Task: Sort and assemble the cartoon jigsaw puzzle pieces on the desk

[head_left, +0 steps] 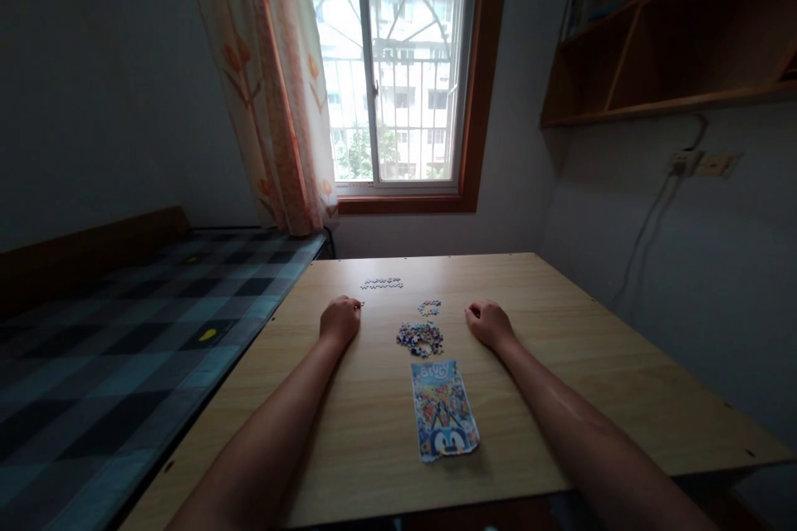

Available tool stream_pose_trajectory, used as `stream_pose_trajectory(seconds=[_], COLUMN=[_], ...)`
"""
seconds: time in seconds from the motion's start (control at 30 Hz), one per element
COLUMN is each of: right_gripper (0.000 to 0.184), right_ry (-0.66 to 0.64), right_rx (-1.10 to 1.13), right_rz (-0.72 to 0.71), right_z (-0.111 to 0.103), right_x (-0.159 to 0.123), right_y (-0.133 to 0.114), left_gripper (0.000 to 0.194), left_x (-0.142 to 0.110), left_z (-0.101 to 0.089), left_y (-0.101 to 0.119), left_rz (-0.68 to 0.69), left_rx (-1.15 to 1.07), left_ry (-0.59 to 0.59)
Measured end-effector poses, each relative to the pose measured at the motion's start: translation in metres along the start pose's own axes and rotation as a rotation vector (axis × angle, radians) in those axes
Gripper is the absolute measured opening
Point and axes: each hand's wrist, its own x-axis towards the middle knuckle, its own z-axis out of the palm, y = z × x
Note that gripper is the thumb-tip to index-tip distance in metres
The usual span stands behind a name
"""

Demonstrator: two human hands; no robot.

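Observation:
My left hand rests on the wooden table with its fingers closed, a small jigsaw piece at the fingertips. Just beyond it lie rows of joined jigsaw pieces. On the right side, my right hand lies loosely curled on the tabletop, and nothing shows in its fingers. Between the hands are a small ring of pieces and a larger heap of loose jigsaw pieces. Nearer to me lies a colourful printed picture sheet with cartoon figures and torn-looking lower corners.
The light wooden table reaches toward the wall under a barred window. A bed with a checked cover adjoins its left side. A patterned curtain hangs at the back; wall shelves and a socket with a cable are at right.

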Motion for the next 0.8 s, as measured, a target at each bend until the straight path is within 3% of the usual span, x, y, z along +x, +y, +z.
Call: stream_pose_trajectory(seconds=[0.4,0.8], right_gripper=[0.030,0.031], right_ry=[-0.056,-0.149], right_rx=[0.167,0.243], right_rz=[0.020,0.008], right_z=[-0.001,-0.006], right_x=[0.000,0.001], right_y=[0.006,0.007], left_gripper=[0.037,0.036], left_x=[0.023,0.034], left_z=[0.009,0.027], left_y=[0.008,-0.007], left_rz=[-0.013,0.017], left_rx=[0.056,0.019], left_ry=[-0.016,-0.019])
